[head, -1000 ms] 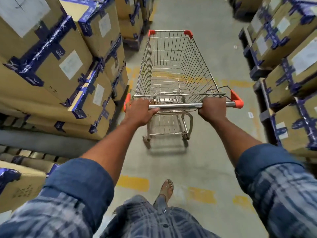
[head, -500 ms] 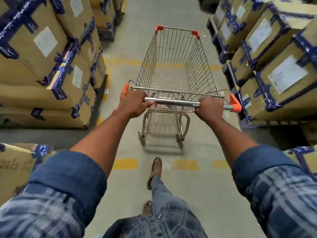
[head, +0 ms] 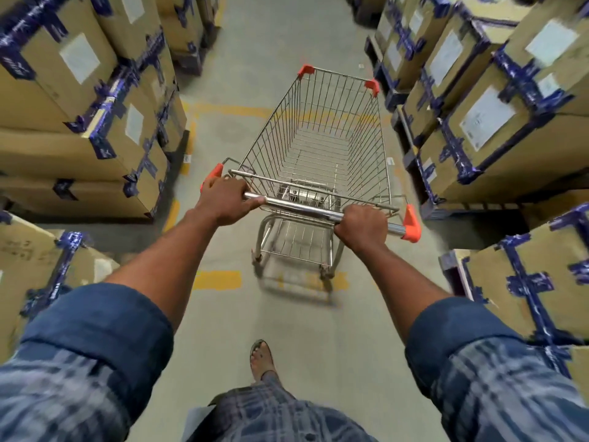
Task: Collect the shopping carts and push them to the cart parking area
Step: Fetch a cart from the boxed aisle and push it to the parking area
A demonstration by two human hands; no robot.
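My hands grip the steel handle (head: 306,208) of a wire shopping cart (head: 322,145), left hand (head: 227,199) near its orange end cap (head: 213,175), right hand (head: 361,225) beside the other, in a concrete aisle (head: 264,52) between stacked cardboard boxes (head: 79,90) bound with blue tape. One sandalled foot (head: 262,358) shows below.

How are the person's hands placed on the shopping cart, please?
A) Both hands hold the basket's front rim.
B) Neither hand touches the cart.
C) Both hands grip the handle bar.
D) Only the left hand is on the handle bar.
C: the left hand and the right hand each curl round the metal handle bar of the shopping cart.
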